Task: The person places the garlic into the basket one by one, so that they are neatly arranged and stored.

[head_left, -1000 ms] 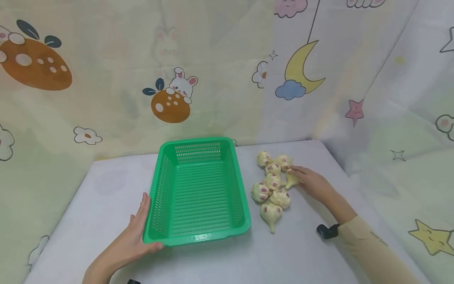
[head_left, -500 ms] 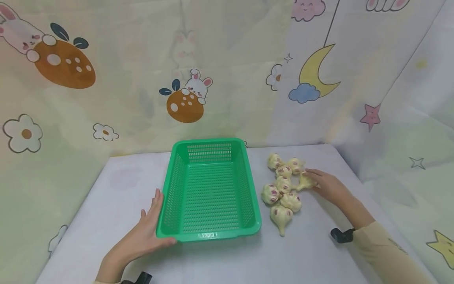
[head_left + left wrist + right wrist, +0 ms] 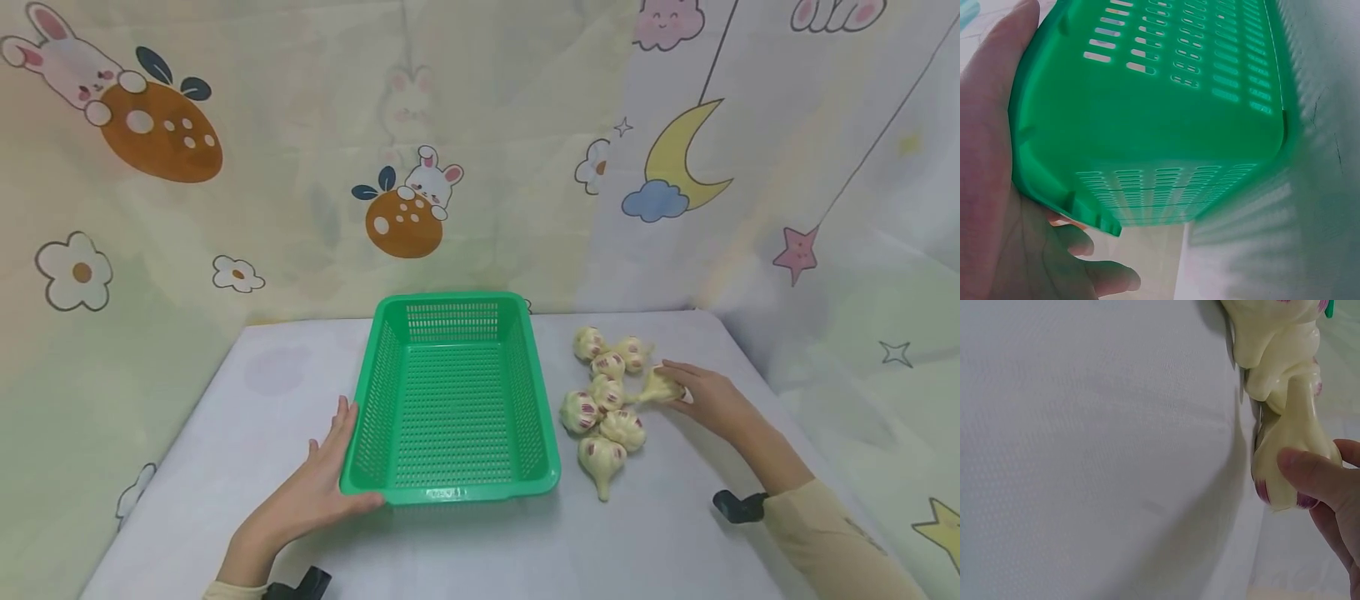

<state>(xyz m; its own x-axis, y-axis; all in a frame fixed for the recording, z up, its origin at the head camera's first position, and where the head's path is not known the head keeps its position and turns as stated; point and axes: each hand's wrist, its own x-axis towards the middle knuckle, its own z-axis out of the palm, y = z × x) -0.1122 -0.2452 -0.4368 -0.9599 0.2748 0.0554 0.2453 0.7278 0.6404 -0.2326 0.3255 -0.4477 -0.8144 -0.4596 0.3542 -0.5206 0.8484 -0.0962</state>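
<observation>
A green perforated plastic basket (image 3: 453,417) sits at mid-table with nothing in it. My left hand (image 3: 311,492) rests on its near left corner, fingers straight along the left side and thumb along the front rim (image 3: 1019,134). To the basket's right, my right hand (image 3: 716,408) pinches a garlic bulb (image 3: 662,386) between thumb (image 3: 1316,475) and fingers. This bulb has purple streaks, and its stem points left toward the other garlic bulbs (image 3: 607,392). Several of those lie close together in an uneven column, the nearest garlic bulb (image 3: 602,458) with its stem toward me.
A white cloth covers the table (image 3: 480,550). Behind and to both sides hangs a curtain (image 3: 510,150) printed with rabbits, flowers, a moon and stars. Black camera mounts (image 3: 738,506) stick out from both wrists.
The head view has swung left, so everything sits further right in frame. The garlic bulb in my right hand has shifted slightly right of its neighbours, its stem turning to point left. The left hand stays at the basket corner.
</observation>
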